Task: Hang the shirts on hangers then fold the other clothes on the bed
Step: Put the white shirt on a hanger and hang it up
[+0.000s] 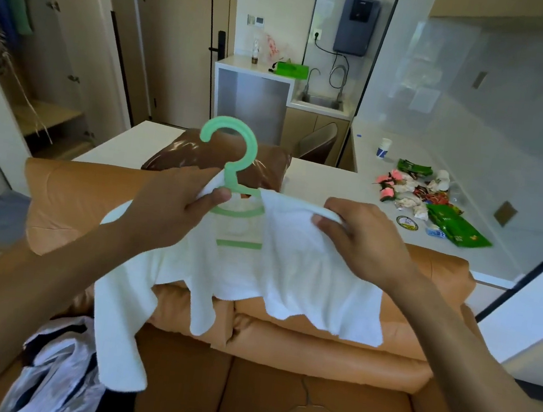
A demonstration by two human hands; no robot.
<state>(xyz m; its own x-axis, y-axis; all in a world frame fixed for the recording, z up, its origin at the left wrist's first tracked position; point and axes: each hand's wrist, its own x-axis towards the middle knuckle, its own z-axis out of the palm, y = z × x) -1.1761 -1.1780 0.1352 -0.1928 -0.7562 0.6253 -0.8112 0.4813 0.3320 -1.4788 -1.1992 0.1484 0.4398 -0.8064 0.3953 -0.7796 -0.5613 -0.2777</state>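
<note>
Over cushions [74, 200], left hand [173, 206] and right hand [358, 241] pinch a white shirt [305, 279] (green hanger [235, 152]).

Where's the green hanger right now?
Centre of the head view, the green hanger sits inside the white shirt, held between the left hand and right hand above the sofa.

Matt green plastic hanger [234, 163] carries a fluffy white cloth shirt [289, 270] (towel-like nap).
</note>
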